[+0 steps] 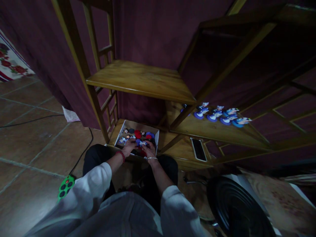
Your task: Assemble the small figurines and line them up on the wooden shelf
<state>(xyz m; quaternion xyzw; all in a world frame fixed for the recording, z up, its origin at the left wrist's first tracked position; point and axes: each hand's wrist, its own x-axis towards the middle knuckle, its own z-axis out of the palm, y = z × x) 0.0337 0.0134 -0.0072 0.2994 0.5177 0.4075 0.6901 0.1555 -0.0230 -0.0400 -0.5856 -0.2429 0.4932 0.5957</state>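
A white shallow box (118,135) stands on the lowest wooden shelf and holds small figurines and round bases in red, blue and dark grey. My left hand (129,147), with a red bead bracelet at the wrist, reaches into the box with its fingers closed at a round blue base (138,142). From the other side my right hand (150,150), a light bangle on its wrist, closes on a small white-and-blue figurine (143,143) beside that base. Whether the base and figurine are joined is too small to tell. More blue-and-white figurines (122,140) lie left of my hands.
Several figurines on blue bases (214,116) stand in rows on the middle shelf (187,123) to the right. A phone or tablet (198,149) lies on the lower shelf. Wooden uprights frame the box. A green power strip (66,187) with a cable rests on the tiled floor.
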